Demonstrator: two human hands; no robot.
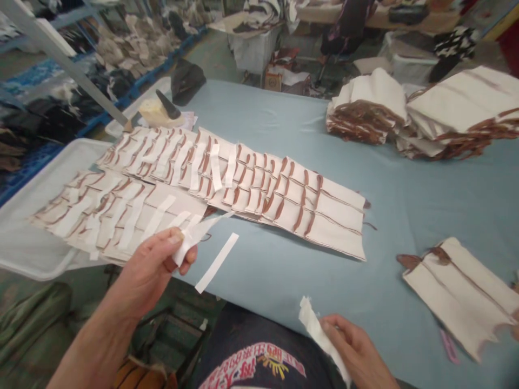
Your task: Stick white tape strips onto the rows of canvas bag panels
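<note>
My left hand (156, 262) pinches a few white fabric strips (194, 232) between thumb and fingers, above the table's near edge. A torn-edged white strip (318, 329) hangs from my right hand (352, 346), which is closed on it close to my body. Between the hands, one loose white strip (218, 263) lies flat on the table. Past my left hand, overlapping cream fabric pieces with brown edges (336, 216) run in a long row. White strips lie across many of them. A shorter overlapping row (117, 216) sits nearer, partly behind my left hand.
Blue-grey sheeting covers the table (263, 270). Stacked cream fabric pieces (458, 108) stand at the far right. Nearer lies a separate cream piece (462, 292) beside a pink object (449, 346). A white plastic tub (24, 254) adjoins the left edge, and a metal post (81, 70) slants above it.
</note>
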